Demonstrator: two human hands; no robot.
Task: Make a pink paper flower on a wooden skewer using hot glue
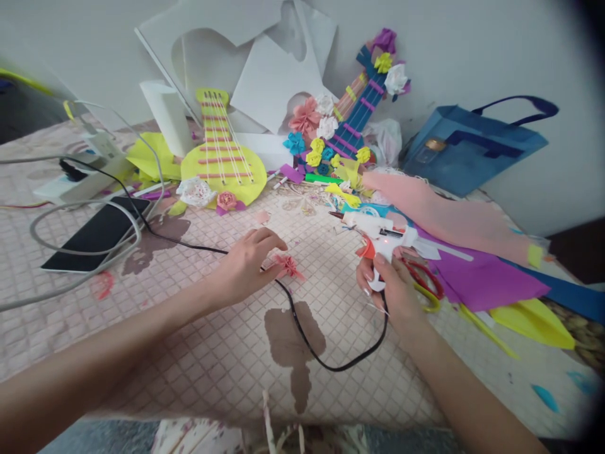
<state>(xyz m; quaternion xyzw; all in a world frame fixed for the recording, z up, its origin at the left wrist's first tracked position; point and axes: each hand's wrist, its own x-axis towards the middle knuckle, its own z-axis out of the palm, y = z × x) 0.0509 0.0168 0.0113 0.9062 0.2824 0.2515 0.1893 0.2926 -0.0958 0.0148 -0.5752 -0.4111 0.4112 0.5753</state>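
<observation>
My right hand (390, 284) is wrapped round the handle of a white glue gun (378, 230), whose dark nozzle points left. A black cord (326, 362) runs from the gun's handle, loops toward the front and passes under my left hand (255, 261). The fingers of that hand curve beside a small pink paper flower (287, 265) on the quilted cloth; its thumb reaches the flower's left side. Whether the fingertips pinch any of the paper is hard to tell.
A yellow paper guitar (224, 157) leans at the back, with a blue one (362, 113) decorated with flowers to its right. A dark tablet (97, 233) lies left. Scissors (425, 280), purple paper (486, 277) and a blue bag (472, 148) are on the right.
</observation>
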